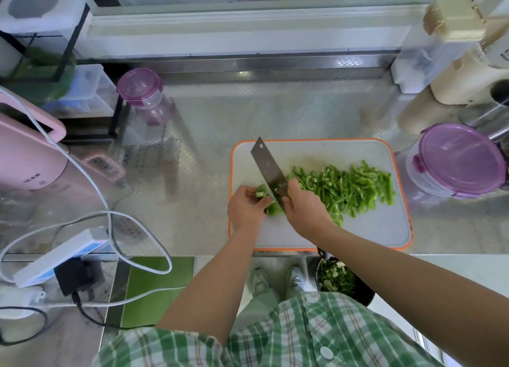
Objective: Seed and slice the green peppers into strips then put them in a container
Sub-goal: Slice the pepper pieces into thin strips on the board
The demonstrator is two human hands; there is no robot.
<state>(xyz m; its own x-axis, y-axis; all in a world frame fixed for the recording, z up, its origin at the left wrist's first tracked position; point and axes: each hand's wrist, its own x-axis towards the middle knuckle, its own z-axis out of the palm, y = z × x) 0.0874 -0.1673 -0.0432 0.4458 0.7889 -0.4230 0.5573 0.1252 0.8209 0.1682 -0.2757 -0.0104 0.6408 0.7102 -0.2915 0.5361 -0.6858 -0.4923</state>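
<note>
Pepper (pixel 268 204) sitting at board's (pixel 316 236) left edge, left hand (pixel 246 207) pinching it; right hand (pixel 305 205) gripping knife (pixel 268 169), blade against pepper. Strips (pixel 349 186) filling right half; lidded container (pixel 457 161) beside right edge.

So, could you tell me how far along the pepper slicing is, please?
Mostly done: a big pile of green strips lies on the cutting board. In hand: the left hand holds an uncut pepper piece while the right hand grips the knife over it. Left: finish that piece, then move the strips into a container; the purple-lidded container beside the board is closed.
</note>
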